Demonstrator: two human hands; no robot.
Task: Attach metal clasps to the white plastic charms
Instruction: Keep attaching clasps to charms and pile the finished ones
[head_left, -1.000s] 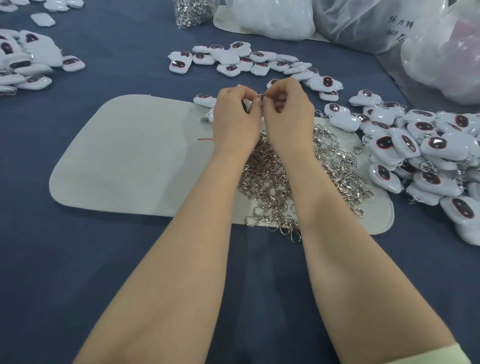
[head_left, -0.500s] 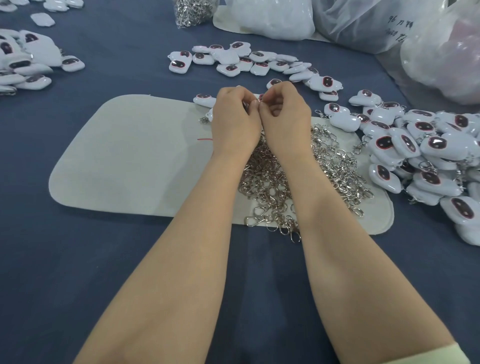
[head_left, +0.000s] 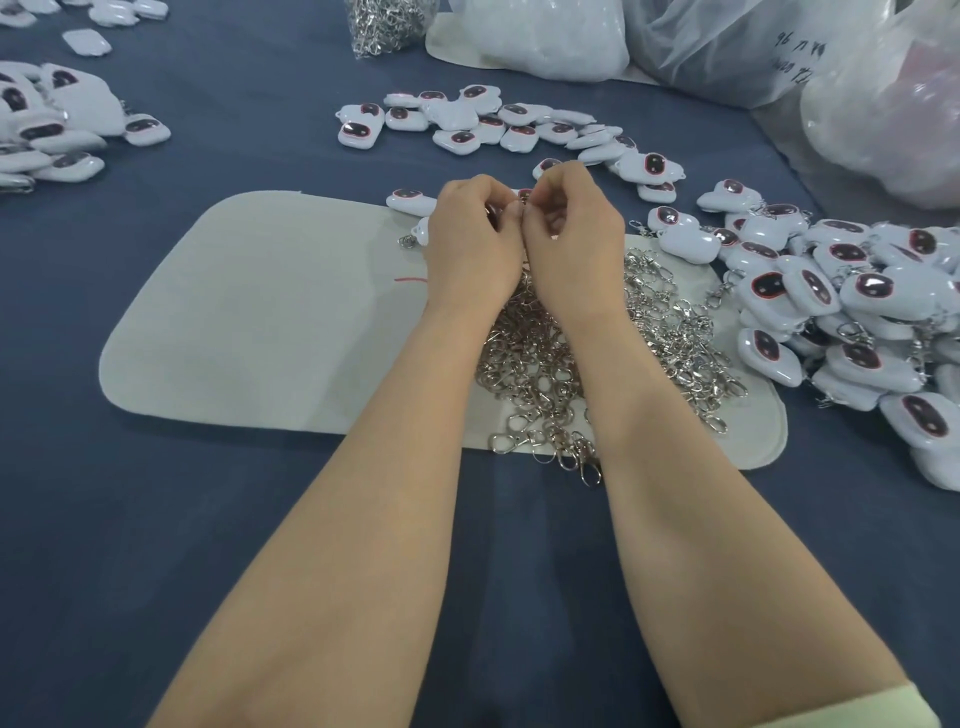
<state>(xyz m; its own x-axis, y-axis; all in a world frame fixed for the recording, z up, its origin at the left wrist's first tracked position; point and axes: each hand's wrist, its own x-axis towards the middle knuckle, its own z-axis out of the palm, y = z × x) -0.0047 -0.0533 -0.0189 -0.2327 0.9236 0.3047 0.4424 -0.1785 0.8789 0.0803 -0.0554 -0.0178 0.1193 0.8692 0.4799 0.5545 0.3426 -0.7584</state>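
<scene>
My left hand (head_left: 470, 244) and my right hand (head_left: 574, 239) meet fingertip to fingertip above the far edge of a pale felt mat (head_left: 260, 312). The left hand's curled fingers grip a white charm, of which only a dark red sliver shows at the thumb. The right hand pinches a small metal clasp (head_left: 525, 196) against it; most of the clasp is hidden. A heap of silver clasps (head_left: 665, 332) lies on the mat under my wrists. White charms with dark red faces are piled at the right (head_left: 852, 312).
More charms lie in a loose row beyond my hands (head_left: 467, 124) and in a pile at the far left (head_left: 47, 130). A bag of clasps (head_left: 384, 26) and several plastic bags (head_left: 779, 47) stand at the back. Blue cloth (head_left: 156, 519) covers the table.
Both hands have stayed together in place; the fingers have shifted slightly, with the right hand's fingertips working at the join.
</scene>
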